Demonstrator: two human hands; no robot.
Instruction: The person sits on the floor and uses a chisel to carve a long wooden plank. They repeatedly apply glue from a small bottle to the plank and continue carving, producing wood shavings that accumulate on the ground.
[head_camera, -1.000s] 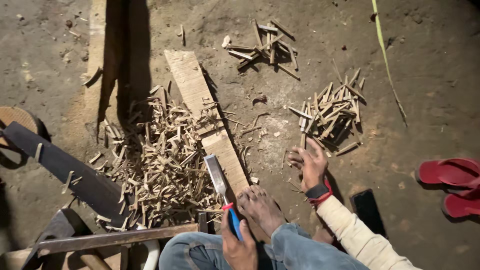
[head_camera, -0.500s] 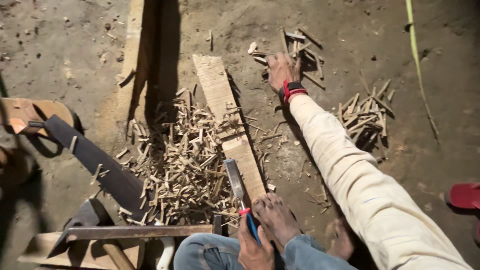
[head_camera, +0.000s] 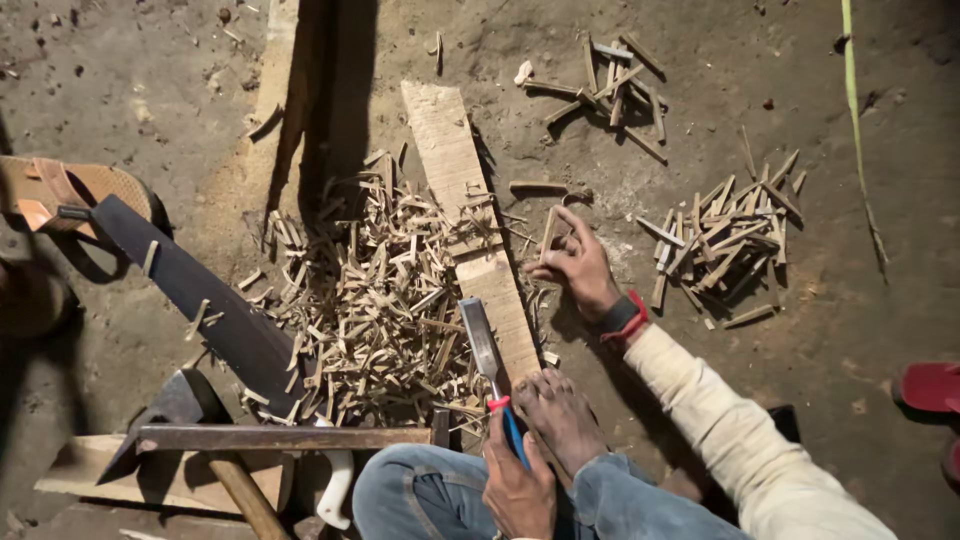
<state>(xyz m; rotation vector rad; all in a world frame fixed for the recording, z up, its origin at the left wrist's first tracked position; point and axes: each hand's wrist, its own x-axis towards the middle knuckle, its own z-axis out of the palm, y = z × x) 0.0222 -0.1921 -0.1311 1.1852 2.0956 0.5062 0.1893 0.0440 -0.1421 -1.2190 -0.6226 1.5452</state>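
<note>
My right hand (head_camera: 578, 266), with a red watch on its wrist and a cream sleeve, grips a short wooden stick (head_camera: 548, 232) just right of a long wooden plank (head_camera: 452, 160) lying on the dirt floor. My left hand (head_camera: 516, 488) is closed on the red and blue handle of a chisel (head_camera: 482, 338), whose steel blade rests on the plank's near end. My bare foot (head_camera: 558, 412) presses on that end of the plank.
A heap of wood splinters (head_camera: 380, 290) lies left of the plank. Two small stick piles (head_camera: 612, 85) (head_camera: 725, 235) sit at right. A handsaw (head_camera: 195, 295), a hammer (head_camera: 270, 437), a brown sandal (head_camera: 60, 190) and a red sandal (head_camera: 930, 385) lie around.
My right hand reached from the right stick pile to the far pile, then came back beside the plank holding one stick. The left hand kept the chisel in place.
</note>
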